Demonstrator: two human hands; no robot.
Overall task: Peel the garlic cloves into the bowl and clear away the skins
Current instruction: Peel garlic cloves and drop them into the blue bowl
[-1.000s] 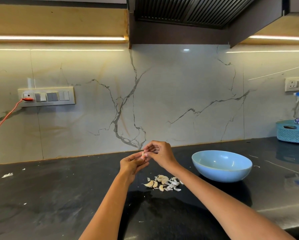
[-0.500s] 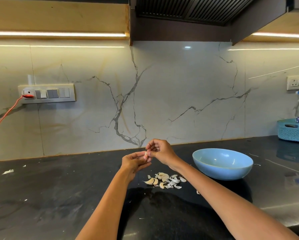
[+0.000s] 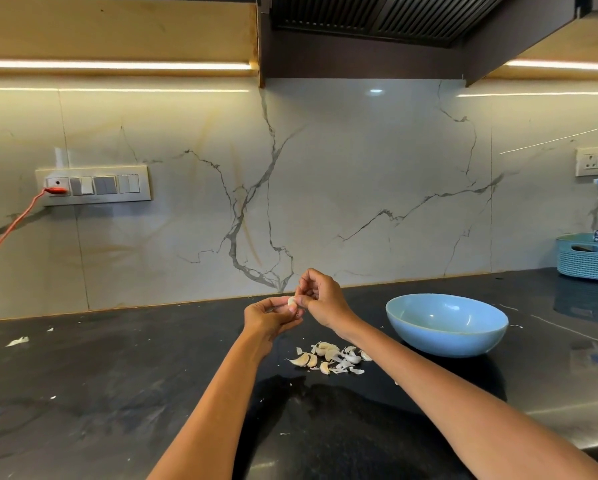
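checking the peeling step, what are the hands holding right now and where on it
One garlic clove, held above the counter. The left hand pinches it at the fingertips; the right hand pinches its right side. The exact grip spot is too small to tell.

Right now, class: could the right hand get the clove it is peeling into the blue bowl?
Probably yes: the right hand pinches the clove with the left hand, and the bowl sits open just to its right, nothing between.
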